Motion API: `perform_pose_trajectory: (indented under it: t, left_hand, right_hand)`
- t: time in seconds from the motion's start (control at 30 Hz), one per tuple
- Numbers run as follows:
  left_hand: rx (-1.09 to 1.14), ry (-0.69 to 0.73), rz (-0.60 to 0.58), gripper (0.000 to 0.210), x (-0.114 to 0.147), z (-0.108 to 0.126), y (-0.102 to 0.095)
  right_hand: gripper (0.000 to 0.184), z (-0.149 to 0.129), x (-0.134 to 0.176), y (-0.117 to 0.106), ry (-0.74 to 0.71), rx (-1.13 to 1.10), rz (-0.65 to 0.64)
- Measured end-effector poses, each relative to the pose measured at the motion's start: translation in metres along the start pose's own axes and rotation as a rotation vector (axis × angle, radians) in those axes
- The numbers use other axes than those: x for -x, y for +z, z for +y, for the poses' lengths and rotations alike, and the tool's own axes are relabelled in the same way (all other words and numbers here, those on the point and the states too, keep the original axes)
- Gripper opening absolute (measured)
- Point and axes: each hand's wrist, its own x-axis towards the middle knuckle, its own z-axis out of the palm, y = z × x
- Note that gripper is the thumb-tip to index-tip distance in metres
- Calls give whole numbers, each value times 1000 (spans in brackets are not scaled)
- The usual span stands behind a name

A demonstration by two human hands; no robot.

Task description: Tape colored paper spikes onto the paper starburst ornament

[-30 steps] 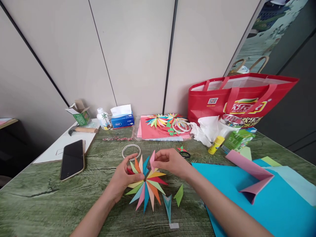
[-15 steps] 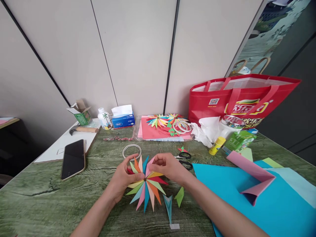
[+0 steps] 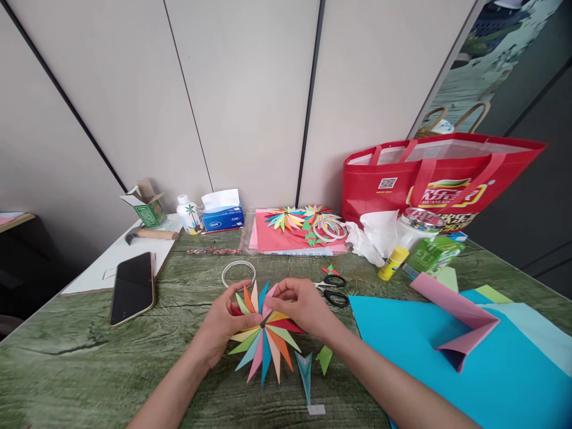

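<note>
A many-pointed paper star (image 3: 263, 351) in orange, pink, blue, green and other colours is held between my two hands above the table. My left hand (image 3: 227, 319) grips its left side, thumb near the centre. At the upper right of the star, my right hand (image 3: 297, 301) pinches a pink point, its fingertips partly hiding it. Just below and right of the star lie a light-blue folded paper piece (image 3: 305, 376) with a small strip of tape (image 3: 316, 410) at its tip, and a green folded piece (image 3: 325, 358).
Behind my hands are a tape roll (image 3: 238, 262) and black-handled scissors (image 3: 335, 289). Blue paper sheets (image 3: 402, 339) with a folded pink strip (image 3: 465, 316) cover the right. A phone (image 3: 133, 289) and hammer (image 3: 154, 234) lie left. A glue stick (image 3: 393, 264) stands near a red bag (image 3: 379, 202).
My right hand has shifted very slightly at the pink point. The star tilts a little; otherwise both hands keep their places.
</note>
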Motion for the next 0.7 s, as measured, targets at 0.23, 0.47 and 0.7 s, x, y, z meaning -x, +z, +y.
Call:
perform_pose_trajectory:
  t: [0.23,0.47,0.7]
  left_hand:
    - [14,-6,9,79,1,1,1]
    - [87,-13,-19,50,2,2,4]
    - [82,-44,-6,26,3,3,6]
  right_hand:
    - [31,-2,4,-3,-33,70,-76]
    - [33,-4,8,0,-135,103,-53]
    - [29,-8,8,-5,-268,155,-114]
